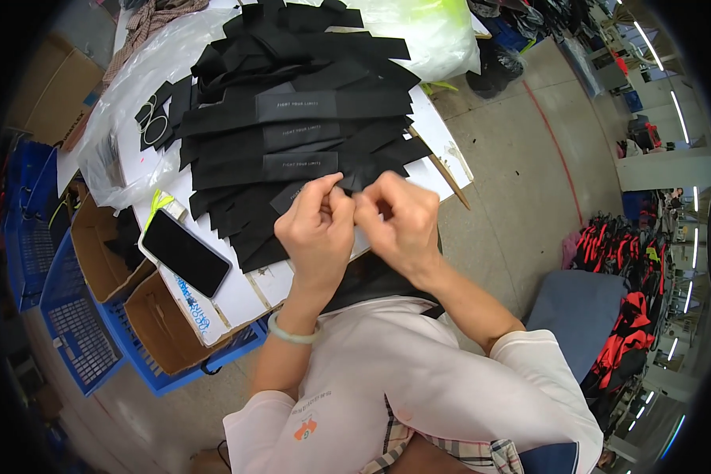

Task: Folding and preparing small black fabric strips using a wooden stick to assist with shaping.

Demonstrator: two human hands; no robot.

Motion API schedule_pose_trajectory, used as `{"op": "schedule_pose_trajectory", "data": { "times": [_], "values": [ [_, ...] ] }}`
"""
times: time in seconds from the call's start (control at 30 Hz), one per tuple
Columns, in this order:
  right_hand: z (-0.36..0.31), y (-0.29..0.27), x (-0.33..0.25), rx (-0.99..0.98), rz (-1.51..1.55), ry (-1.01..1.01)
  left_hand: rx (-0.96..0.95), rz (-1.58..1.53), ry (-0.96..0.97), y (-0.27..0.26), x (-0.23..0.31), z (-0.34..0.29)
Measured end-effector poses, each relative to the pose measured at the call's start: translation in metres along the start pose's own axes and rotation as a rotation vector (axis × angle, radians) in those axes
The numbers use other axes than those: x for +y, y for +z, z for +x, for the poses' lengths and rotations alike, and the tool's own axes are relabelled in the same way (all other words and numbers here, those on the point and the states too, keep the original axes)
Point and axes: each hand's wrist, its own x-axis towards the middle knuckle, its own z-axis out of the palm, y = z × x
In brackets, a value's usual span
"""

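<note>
Head view: black strips point(299, 146) lie piled, long axes roughly left to right, just beyond the left hand point(320, 225), which is nearer their middle; the right hand point(403, 225) is by their right ends; both have fingers curled, whether pinching anything I cannot tell

The strips point(221, 150) are plain black, their labels point(299, 134) a dark grey with pale lettering, and they lie on a white table point(439, 126) with a black phone point(186, 253) and a milky bag point(442, 51) tinged yellow-green. The shirt point(340, 395) is white with an orange print point(305, 429) and a collar point(391, 442) in beige, black and white check, beside a pale greenish bangle point(292, 336). Around these come blue crates point(79, 332), brown boxes point(162, 324), red-and-black clothes point(624, 340), and a grey floor point(498, 158) with a red line point(557, 150).
</note>
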Motion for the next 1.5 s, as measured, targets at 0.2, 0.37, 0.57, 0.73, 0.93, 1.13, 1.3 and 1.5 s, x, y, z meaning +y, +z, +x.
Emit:
{"op": "schedule_pose_trajectory", "data": {
  "times": [0.2, 0.37, 0.57, 0.73, 0.93, 1.13, 1.3, 1.5],
  "values": [
    [0.004, 0.009, 0.016, 0.153, 0.030, -0.121, 0.004, -0.153, -0.171, 0.005, -0.002, -0.001],
    [0.006, -0.003, 0.015, 0.036, 0.233, -0.076, -0.292, -0.713, -0.514, -0.009, 0.000, 0.018],
    [0.009, -0.014, 0.018, 0.213, 0.154, 0.131, -0.200, -1.075, -0.737, -0.001, -0.005, 0.011],
    [0.010, -0.005, 0.016, 0.308, 0.126, 0.101, -0.145, -1.107, -0.726, 0.012, -0.001, 0.004],
    [0.005, 0.006, 0.026, 0.364, 0.299, 0.161, -0.146, -1.186, -0.746, 0.022, 0.004, -0.005],
    [0.010, 0.002, 0.024, 0.324, 0.276, 0.138, -0.116, -1.248, -0.759, 0.022, 0.002, -0.008],
    [0.008, -0.001, 0.026, 0.314, 0.342, 0.138, -0.120, -1.147, -0.659, 0.020, 0.007, -0.011],
    [0.013, -0.023, 0.030, -0.017, 1.012, 0.521, -0.116, -0.851, -0.461, 0.004, 0.007, -0.005]
  ]
}}
